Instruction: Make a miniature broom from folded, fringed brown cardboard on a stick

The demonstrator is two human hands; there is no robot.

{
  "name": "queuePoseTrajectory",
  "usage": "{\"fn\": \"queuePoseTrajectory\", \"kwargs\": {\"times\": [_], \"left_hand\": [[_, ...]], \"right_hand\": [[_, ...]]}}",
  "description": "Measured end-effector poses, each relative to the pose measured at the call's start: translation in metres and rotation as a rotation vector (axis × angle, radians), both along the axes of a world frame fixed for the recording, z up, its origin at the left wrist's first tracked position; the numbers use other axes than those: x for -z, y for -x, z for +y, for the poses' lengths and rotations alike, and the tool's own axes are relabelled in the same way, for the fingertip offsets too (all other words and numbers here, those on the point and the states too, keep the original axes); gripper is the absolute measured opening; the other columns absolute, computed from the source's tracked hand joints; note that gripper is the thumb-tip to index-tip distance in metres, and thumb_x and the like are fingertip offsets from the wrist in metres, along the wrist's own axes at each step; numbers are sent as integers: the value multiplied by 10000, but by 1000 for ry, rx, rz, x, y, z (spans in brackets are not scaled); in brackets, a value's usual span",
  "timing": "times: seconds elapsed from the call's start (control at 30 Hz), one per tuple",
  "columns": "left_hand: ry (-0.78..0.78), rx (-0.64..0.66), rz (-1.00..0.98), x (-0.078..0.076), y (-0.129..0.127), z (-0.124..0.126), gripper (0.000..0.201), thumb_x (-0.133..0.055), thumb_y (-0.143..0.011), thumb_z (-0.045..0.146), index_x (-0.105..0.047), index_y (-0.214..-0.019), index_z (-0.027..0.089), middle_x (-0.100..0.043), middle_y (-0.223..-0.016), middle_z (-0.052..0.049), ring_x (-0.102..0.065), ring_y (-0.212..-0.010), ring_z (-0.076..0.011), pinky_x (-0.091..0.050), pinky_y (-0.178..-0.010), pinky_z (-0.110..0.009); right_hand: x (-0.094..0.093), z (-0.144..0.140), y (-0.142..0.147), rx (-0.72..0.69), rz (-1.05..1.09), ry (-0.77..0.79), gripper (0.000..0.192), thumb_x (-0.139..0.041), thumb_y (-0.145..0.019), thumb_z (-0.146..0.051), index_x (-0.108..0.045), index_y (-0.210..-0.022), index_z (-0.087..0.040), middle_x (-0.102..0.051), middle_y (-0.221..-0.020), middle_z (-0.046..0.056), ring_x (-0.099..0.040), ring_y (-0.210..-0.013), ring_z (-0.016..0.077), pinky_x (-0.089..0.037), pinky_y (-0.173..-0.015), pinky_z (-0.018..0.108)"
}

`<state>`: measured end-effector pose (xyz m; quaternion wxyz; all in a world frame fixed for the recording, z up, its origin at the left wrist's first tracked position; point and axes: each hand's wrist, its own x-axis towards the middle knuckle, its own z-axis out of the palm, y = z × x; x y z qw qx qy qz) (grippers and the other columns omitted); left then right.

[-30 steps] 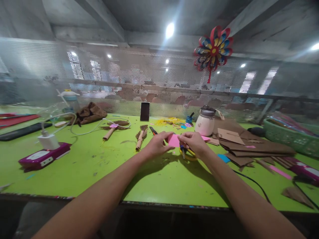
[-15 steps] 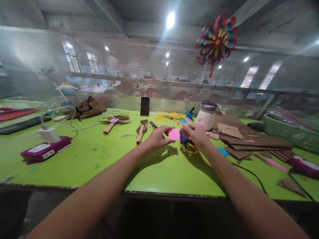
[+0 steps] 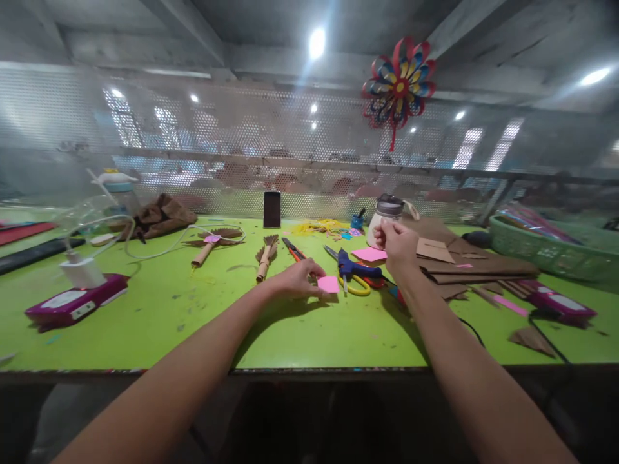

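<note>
My left hand (image 3: pixel 296 281) rests on the green table (image 3: pixel 169 309), fingertips pinching a small pink paper square (image 3: pixel 329 283) that lies flat on it. My right hand (image 3: pixel 397 242) is lifted off the table to the right, fingers curled shut, with nothing visible in them. It is just in front of a white jar with a dark lid (image 3: pixel 382 219). Between my hands lie yellow-handled scissors (image 3: pixel 356 287), a blue glue gun (image 3: pixel 352 264) and a second pink sheet (image 3: pixel 369 254).
Brown cardboard pieces (image 3: pixel 464 265) are stacked at the right, beside a green basket (image 3: pixel 546 251). A red cutter (image 3: pixel 291 247), two rolled paper brooms (image 3: pixel 264 258), an upright phone (image 3: pixel 271 209) and a magenta power bank with a charger (image 3: pixel 72 303) lie about. A mesh screen closes the back.
My right hand let go of the pink square and rose to the right toward the jar. My left hand lowered the square onto the table. The glue gun and scissors now show.
</note>
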<state>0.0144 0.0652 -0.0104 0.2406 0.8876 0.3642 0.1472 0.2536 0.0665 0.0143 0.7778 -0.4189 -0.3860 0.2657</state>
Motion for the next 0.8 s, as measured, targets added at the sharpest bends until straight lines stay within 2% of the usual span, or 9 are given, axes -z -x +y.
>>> {"fn": "queuePoseTrajectory", "kwargs": {"times": [0.23, 0.47, 0.67, 0.8], "left_hand": [[-3, 80, 108, -5, 3, -1, 572, -686, -634, 583, -695, -1009, 152, -597, -929, -86, -522, -812, -200, -388, -707, -294], [-39, 87, 135, -5, 5, -3, 588, -679, -621, 619, -700, -1010, 178, -572, -933, -78, -507, -799, -183, -386, -712, -288], [-58, 80, 137, -5, 3, -2, 569, -681, -632, 588, -693, -1012, 165, -585, -930, -82, -508, -779, -183, -376, -679, -284], [-39, 121, 113, -5, 3, 1, 543, -667, -643, 604, -705, -945, 155, -592, -838, -61, -499, -739, -169, -356, -649, -270]], "right_hand": [[5, 6, -5, -1, -59, 66, 309, -649, -719, -414, -561, -594, -146, -504, -458, -40, -417, -373, 43, -321, -364, 165], [16, 12, -1, 30, -257, 125, 374, -596, -666, -524, -578, -630, -152, -519, -489, -24, -447, -402, 77, -364, -398, 203], [32, 17, -1, 96, -588, 321, 305, -526, -724, -425, -582, -590, -157, -582, -508, 7, -545, -498, 130, -417, -487, 230], [32, 12, 1, 99, -917, 457, 196, -582, -715, -290, -640, -600, -143, -665, -647, 62, -601, -669, 176, -431, -621, 261]]}}
